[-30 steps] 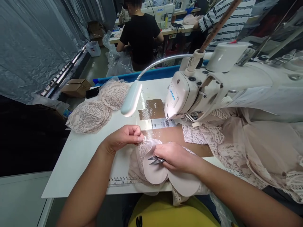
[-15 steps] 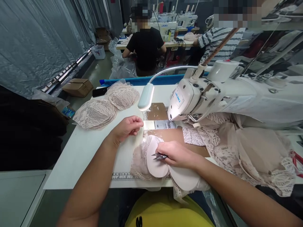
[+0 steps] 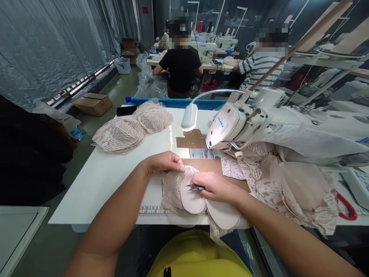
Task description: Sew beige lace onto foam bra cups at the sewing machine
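Note:
A pale pink lace piece with two smooth padded cups [image 3: 193,198] lies at the table's front edge, in front of the sewing machine [image 3: 230,125]. My left hand [image 3: 167,161] pinches the lace at the top of the left cup between thumb and fingers. Over the same cup, my right hand [image 3: 215,185] is closed around small metal thread snips [image 3: 196,187], their points facing left. More lace and sheer fabric [image 3: 291,184] is bunched under and right of the machine head.
Stacked lace cups [image 3: 121,134] lie at the table's back left beside a black object [image 3: 126,110]. A lamp [image 3: 189,116] hangs left of the machine. Red-handled scissors [image 3: 347,207] lie far right. Two people sit beyond the table.
My left hand has moved right and down onto the cup's top edge and now pinches the lace. My right hand still holds the snips over the cup. The camera view has shifted slightly.

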Available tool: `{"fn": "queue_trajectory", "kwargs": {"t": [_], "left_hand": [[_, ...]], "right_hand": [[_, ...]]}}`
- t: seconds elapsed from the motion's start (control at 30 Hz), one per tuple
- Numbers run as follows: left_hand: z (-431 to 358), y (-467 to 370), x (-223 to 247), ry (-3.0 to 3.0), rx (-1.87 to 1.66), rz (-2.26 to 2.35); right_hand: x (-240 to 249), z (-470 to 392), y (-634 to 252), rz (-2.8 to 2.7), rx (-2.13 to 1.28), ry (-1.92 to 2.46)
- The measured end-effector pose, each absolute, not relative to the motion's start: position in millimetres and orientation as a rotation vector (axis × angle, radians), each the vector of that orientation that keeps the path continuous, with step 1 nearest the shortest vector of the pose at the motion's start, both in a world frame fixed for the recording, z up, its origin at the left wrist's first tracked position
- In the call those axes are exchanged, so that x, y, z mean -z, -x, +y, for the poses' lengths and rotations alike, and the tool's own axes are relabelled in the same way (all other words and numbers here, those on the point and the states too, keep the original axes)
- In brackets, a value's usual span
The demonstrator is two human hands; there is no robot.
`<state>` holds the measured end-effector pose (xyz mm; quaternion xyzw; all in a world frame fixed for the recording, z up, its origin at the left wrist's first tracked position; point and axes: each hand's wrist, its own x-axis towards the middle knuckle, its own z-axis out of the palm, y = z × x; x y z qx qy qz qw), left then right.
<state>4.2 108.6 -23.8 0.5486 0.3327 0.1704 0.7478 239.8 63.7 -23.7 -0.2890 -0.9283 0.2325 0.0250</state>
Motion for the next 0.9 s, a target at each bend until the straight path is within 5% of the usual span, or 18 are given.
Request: {"fn": "queue_trajectory", "kwargs": {"t": [0.5, 0.9], "left_hand": [[112.2, -1.6, 23.9, -1.127, -0.573, 0.77], [113.3, 3.4, 29.8, -1.341, -0.534, 1.013]], "right_hand": [[32.1, 50.0, -237.8, -2.772, -0.575, 0.975], [24.0, 51.9, -237.3, -2.594, -0.857, 0.951]]}}
